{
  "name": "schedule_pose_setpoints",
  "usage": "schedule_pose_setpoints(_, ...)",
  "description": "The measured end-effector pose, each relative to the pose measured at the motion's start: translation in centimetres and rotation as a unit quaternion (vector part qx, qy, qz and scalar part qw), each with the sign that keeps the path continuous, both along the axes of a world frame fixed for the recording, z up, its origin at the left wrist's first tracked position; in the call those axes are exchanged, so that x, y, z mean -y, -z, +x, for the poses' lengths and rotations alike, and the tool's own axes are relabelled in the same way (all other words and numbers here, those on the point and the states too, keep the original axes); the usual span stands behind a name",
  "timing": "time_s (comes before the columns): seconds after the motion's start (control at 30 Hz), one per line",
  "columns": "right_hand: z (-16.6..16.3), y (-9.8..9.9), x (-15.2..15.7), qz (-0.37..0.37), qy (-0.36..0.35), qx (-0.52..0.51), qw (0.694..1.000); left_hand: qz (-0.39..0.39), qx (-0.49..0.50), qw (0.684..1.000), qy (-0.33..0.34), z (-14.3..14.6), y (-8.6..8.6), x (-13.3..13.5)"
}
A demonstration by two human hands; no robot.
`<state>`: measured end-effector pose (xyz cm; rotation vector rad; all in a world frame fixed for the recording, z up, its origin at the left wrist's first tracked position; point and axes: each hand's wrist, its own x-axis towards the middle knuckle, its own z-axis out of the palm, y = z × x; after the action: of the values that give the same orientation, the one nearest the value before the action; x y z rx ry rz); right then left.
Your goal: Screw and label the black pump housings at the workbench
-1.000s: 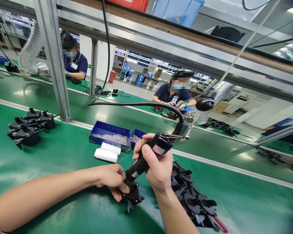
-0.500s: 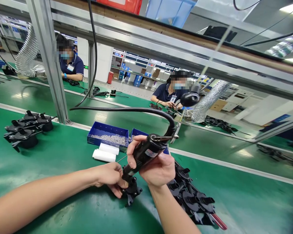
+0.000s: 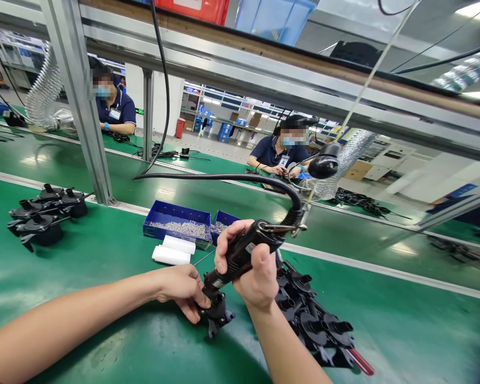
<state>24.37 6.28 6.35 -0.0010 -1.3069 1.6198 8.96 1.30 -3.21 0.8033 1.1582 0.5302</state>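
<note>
My right hand (image 3: 251, 266) is wrapped round a black electric screwdriver (image 3: 240, 255) that hangs from a cord, tilted with its tip down on a small black plastic part (image 3: 216, 316) on the green belt (image 3: 104, 250). My left hand (image 3: 184, 290) grips that part at its left side, fingers curled against it. The screwdriver's black cable (image 3: 224, 177) arcs up and away to the left.
A pile of black plastic parts (image 3: 312, 325) lies right of my hands. Two blue trays of small metal screws (image 3: 180, 226) and two white rolls (image 3: 172, 250) sit behind. More black parts (image 3: 44, 213) stand far left by a metal post (image 3: 82, 106). Two people work beyond.
The screwdriver's handle has tilted slightly and my right hand has shifted its grip round it. My left hand and the part stay in place.
</note>
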Motion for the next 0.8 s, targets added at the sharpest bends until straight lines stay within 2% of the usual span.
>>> schedule_pose_setpoints(0.17,0.4,-0.5,0.0,-0.039,-0.096,-0.014,0.995,0.004,0.018,1.0,-0.004,0.1,0.3,-0.2)
schedule_pose_setpoints(0.3,0.4,-0.6,-0.2,-0.041,-0.106,-0.022,0.993,0.001,0.028,1.0,0.003,0.0,0.4,-0.4)
schedule_pose_setpoints(0.4,0.4,-0.5,-0.3,-0.034,-0.094,-0.007,0.995,0.004,0.026,1.0,0.009,-0.1,0.6,-0.4)
schedule_pose_setpoints(0.63,0.5,0.7,-0.9,0.04,-0.013,0.043,0.998,0.018,0.032,0.999,0.014,-0.1,0.6,-0.2)
schedule_pose_setpoints(0.8,0.1,1.1,-0.8,0.03,0.009,0.049,0.998,0.021,0.036,0.999,0.007,0.4,1.1,0.1)
